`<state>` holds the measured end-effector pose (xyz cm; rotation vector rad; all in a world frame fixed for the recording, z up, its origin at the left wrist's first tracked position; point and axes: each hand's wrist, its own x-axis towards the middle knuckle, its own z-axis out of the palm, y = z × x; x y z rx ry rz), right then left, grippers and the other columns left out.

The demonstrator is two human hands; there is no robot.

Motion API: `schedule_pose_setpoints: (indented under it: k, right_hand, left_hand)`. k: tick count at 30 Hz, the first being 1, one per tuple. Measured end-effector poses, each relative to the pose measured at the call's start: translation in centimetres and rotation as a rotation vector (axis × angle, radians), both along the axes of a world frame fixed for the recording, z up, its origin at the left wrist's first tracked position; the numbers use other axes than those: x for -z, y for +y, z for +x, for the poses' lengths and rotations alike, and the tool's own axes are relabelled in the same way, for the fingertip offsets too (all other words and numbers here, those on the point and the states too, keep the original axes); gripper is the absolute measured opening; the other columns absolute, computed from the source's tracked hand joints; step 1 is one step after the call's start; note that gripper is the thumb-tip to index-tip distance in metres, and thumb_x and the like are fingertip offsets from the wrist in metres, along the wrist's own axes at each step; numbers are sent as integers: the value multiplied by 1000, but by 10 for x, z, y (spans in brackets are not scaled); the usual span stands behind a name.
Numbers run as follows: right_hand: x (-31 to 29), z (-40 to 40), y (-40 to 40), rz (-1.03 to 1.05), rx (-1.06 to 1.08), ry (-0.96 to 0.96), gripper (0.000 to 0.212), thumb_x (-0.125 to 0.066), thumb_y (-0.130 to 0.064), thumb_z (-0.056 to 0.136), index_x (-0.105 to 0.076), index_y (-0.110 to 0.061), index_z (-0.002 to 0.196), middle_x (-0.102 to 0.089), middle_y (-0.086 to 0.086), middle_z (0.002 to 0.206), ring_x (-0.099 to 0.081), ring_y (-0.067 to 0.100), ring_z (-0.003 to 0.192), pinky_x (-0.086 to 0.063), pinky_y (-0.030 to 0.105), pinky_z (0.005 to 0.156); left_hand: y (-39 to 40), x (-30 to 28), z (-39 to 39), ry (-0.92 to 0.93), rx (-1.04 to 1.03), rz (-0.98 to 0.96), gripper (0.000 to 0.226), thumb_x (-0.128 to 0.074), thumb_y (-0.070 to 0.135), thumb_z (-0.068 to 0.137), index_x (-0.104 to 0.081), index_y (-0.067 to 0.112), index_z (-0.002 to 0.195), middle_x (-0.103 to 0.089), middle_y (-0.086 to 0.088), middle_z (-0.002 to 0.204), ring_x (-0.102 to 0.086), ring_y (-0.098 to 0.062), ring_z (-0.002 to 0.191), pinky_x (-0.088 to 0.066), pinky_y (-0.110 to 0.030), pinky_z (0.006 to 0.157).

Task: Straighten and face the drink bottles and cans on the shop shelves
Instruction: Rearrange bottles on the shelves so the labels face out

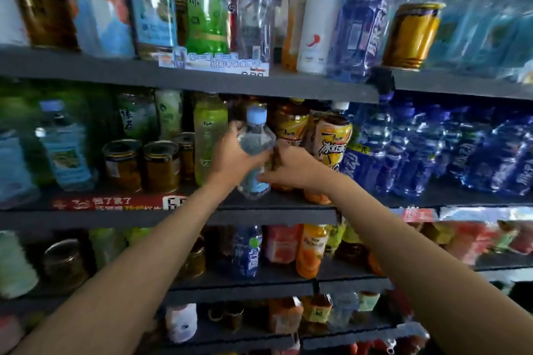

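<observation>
On middle shelf [277,204], both hands [261,160] grip water bottle [256,150].

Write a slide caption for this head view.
Both hands, left and right, grip a clear blue-capped bottle on the middle shelf.

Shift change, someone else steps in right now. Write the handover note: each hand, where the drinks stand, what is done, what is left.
Left hand: grips the clear water bottle from its left side.
Right hand: grips the same bottle lower down, from the right.
The bottle has a pale blue cap and stands at the front edge of the middle shelf, between the green tea bottle and the yellow iced tea bottle.
Done: cannot tell from this blurred view.
Left: set this bottle label forward, then check the gold can on the top shelf, which looks tilted.
</observation>
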<state>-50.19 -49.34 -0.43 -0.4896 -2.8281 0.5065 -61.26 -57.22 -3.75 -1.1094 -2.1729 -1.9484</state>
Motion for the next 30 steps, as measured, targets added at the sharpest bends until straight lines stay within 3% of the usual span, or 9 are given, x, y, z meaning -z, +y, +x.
schedule_pose_setpoints:
  k: [3, 7, 9, 13, 16, 19, 23, 25, 30]
  right_hand:
    - [-13, 8, -6, -111, -193, 13, 54, -73, -33, 79, -54, -7, 123, -60, 6, 116, -57, 21, 107, -46, 30, 87]
    - [-25, 45, -2, -387, -356, 114, 43, -80, -14, 72, -62, -16, 112, -66, -8, 99, -61, 6, 96, -49, 18, 81]
    - [-32, 63, -1, -483, -413, 136, 42, -79, -7, 72, -62, -16, 109, -66, -11, 95, -62, 2, 90, -48, 14, 76]
    - [-71, 100, 12, -476, -408, 279, 46, -80, -8, 70, -61, -17, 111, -68, 0, 106, -64, 10, 99, -53, 24, 84]
    - [-107, 127, 27, -523, -316, 539, 48, -81, -14, 69, -56, -21, 108, -67, -6, 100, -65, 1, 88, -53, 19, 76]
    - [-135, 147, 51, -489, -160, 849, 58, -83, -24, 68, -45, -19, 112, -66, 2, 97, -67, 9, 83, -56, 27, 72]
    - [-162, 168, 93, -244, 75, 1102, 62, -83, -37, 66, -37, -19, 104, -56, -1, 99, -59, 14, 87, -50, 31, 78]
    - [-171, 177, 123, -185, 245, 1165, 61, -79, -37, 72, -32, -16, 104, -46, -2, 98, -49, 13, 85, -44, 32, 76]
    - [-179, 196, 212, -209, 532, 1075, 81, -76, -37, 75, -31, -2, 133, -45, 6, 107, -52, 29, 108, -40, 37, 84]
  left_hand:
    - [-28, -27, 20, 161, 11, -50, 61, -79, 45, 55, -50, 16, 101, -59, 11, 85, -60, -10, 83, -47, -16, 71]
    - [-42, -45, 52, 307, 80, -153, 58, -72, 55, 47, -45, 28, 91, -65, 10, 84, -62, -4, 77, -51, -28, 74]
    - [-45, -56, 72, 364, 118, -161, 67, -71, 56, 44, -46, 24, 98, -63, 16, 80, -58, 9, 69, -48, -17, 69]
    - [-33, -98, 113, 450, 121, -40, 67, -66, 59, 49, -50, 21, 101, -60, 20, 84, -57, 15, 71, -42, -5, 64]
    - [-4, -140, 137, 422, 161, 140, 68, -68, 55, 58, -52, 15, 111, -65, 6, 99, -64, -4, 88, -53, -23, 78]
    - [35, -182, 157, 332, 192, 261, 82, -69, 55, 63, -46, 13, 130, -57, -5, 128, -56, -19, 115, -48, -41, 96]
    - [93, -215, 180, 358, 192, 160, 58, -59, 36, 90, -38, 14, 139, -48, -3, 137, -50, -13, 120, -43, -26, 99]
    - [124, -219, 190, 424, 162, 87, 48, -53, 24, 94, -39, 11, 138, -49, -5, 136, -52, -16, 117, -44, -27, 96]
    - [196, -217, 203, 471, 148, -107, 44, -45, 13, 96, -39, 13, 139, -46, -6, 140, -50, -22, 121, -41, -28, 91]
